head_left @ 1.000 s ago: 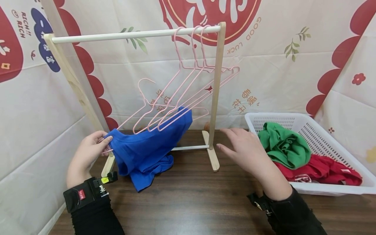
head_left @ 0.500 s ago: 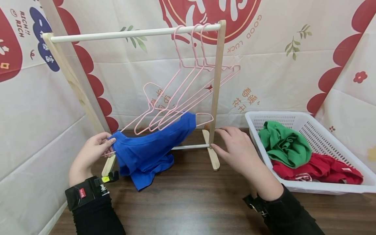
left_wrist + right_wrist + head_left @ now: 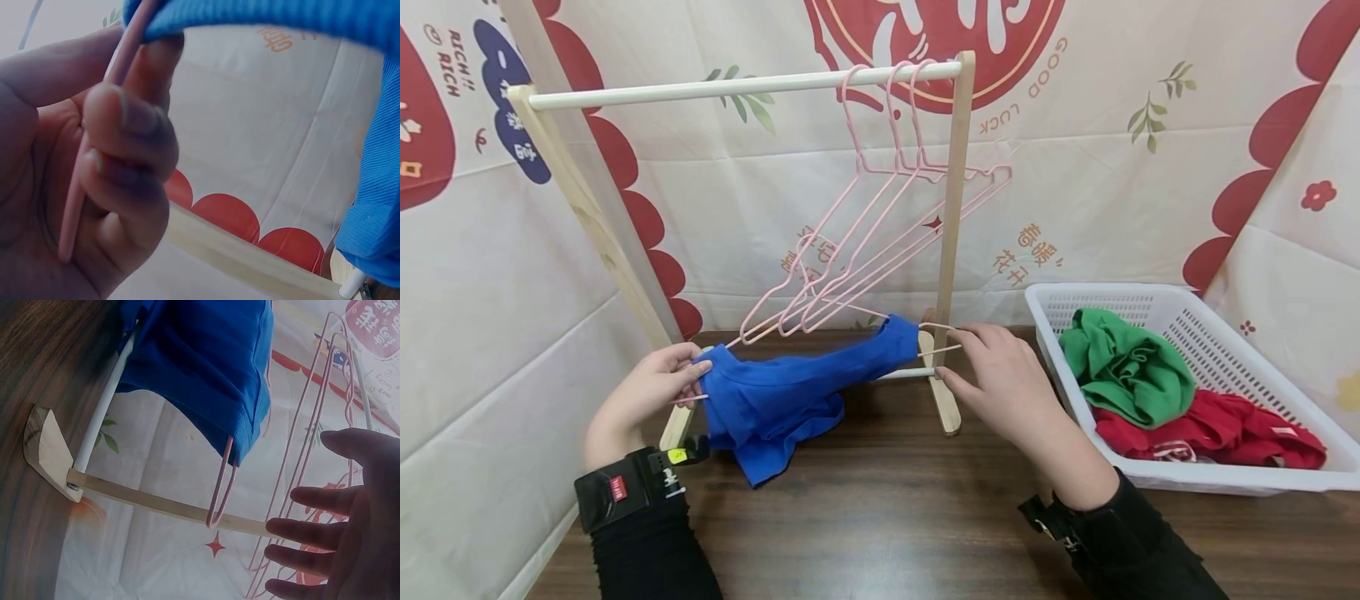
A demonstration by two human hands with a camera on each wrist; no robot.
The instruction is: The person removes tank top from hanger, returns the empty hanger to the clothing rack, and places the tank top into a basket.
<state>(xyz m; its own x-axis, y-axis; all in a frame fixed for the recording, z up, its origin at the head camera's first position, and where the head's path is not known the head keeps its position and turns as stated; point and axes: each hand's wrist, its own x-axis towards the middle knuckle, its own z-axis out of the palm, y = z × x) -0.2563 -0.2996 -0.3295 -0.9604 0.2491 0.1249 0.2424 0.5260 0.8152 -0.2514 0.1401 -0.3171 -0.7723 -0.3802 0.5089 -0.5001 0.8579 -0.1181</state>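
In the head view my left hand (image 3: 651, 379) holds one end of a pink clothes hanger (image 3: 73, 200), its fingers curled round the wire in the left wrist view. A blue garment (image 3: 782, 383) is threaded on this hanger and droops toward the table, a ribbed edge beside my left fingers. The hanger's other end pokes out of the cloth on the right, close to my right fingertips. My right hand (image 3: 1003, 367) is spread with relaxed fingers; the right wrist view shows a gap between them and the hanger tip (image 3: 220, 490).
Several things surround the work: a rack with a white rail (image 3: 700, 89) and wooden posts, three pink hangers (image 3: 880, 200) at its right end, and a white basket (image 3: 1225, 482) with a green garment (image 3: 1127, 367) and a red garment (image 3: 1232, 429). Printed cloth walls stand behind.
The hanger has tilted down on its right side, its hook moving right and lower, and more of its right end shows. My left hand shifted slightly right; my right hand moved left toward it.
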